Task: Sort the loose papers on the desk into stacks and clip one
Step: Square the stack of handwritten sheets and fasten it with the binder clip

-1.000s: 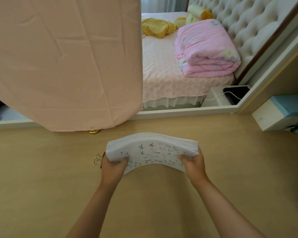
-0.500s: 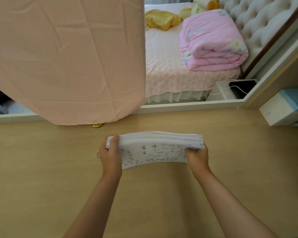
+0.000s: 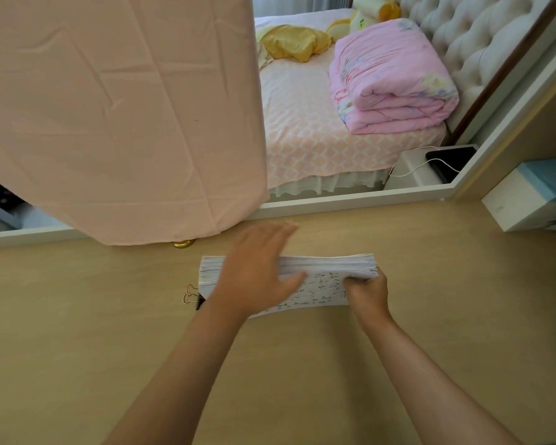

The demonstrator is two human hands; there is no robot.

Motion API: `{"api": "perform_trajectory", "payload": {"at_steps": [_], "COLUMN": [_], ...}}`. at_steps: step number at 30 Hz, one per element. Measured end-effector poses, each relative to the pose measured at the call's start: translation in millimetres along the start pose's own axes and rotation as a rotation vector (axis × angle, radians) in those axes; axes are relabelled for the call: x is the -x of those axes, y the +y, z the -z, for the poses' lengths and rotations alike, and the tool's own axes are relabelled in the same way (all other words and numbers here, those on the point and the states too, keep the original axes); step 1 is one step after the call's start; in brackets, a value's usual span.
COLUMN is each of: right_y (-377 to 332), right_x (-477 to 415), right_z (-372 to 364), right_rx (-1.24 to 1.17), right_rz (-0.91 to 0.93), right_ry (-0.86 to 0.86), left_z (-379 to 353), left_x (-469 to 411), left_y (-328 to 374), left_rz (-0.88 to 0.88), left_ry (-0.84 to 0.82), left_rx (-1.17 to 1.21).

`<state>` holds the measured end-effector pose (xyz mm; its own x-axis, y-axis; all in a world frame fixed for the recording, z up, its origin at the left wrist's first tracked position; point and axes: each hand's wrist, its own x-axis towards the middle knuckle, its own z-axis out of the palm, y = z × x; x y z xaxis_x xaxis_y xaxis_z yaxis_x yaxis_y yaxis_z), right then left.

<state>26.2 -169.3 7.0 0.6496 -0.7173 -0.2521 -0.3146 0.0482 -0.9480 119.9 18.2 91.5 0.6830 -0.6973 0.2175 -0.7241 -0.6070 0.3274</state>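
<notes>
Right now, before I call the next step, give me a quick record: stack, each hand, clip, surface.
stack: one thick paper stack, sheet edges up, printed face toward the person
right hand: right hand grips the stack's right end
left hand: left hand, fingers straight, over the stack's left half; blurred, contact unclear
clip: binder clip at the stack's lower left corner; cannot tell whether it is clipped on
surface: light wood desk
</notes>
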Motion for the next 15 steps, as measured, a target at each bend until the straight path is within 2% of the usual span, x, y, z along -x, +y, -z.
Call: {"api": "perform_trajectory", "payload": {"at_steps": [1,3,9,12,14,15], "right_y": [0,-2,-5,-8,-15,-22], "right_x": [0,2,3,0,6,11], "right_z": [0,1,1,5,13,18], "right_rx": [0.001,-0.004,-0.007,0.086,0.216,0.276], "right_rz": [0.004,0.007,0.024,0.028,0.118,0.233], "right_ry": [-0.003,0.001,-0.015,-0.069,-0.082,-0.022], "left_z": [-7,-21,-23,-25,-26,-25], "left_x": [-8,-15,13,13,12,11], "left_y": [6,-1,-41,-43,-45,-46], "left_rz": [-0.033,-0.053,-0.135,-0.193,-0.211,-0.212], "left_ry": [-0.156,-0.298,-0.232,-0.253,-0.260,-0.269], "left_rx": [-0.112,-0.249,-0.302,-0.311,-0.312,-0.310]}}
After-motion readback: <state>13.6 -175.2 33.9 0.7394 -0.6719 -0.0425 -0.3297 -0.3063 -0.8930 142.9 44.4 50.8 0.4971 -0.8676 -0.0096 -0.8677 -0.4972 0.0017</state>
